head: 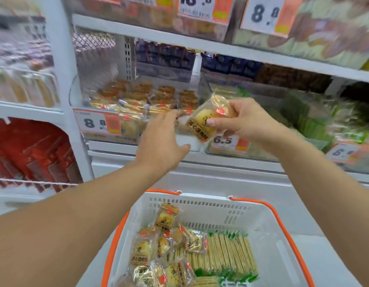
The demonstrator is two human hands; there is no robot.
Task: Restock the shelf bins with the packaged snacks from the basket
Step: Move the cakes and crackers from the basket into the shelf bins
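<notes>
Right hand (239, 119) of mine pinches a clear pastry packet (208, 119), yellow cake with black lettering, above the basket (262, 220). Left hand (163, 139), fingers loosely open, touches its corner.

A clear-wrapped round yellow pastry packet (208, 119), dark lettering on its front, is held tilted before the shelf between 2 clear bins. The left-hand bin (109, 119) holds rows of matching packets (142, 96) behind an 8.8 price card; the right-hand bin (268, 150) carries green-wrapped packs (310, 119). Below, a white basket (270, 230) with orange handles holds more pastry packets (158, 247) at left and green-edged cracker packs (227, 251) at right.
</notes>
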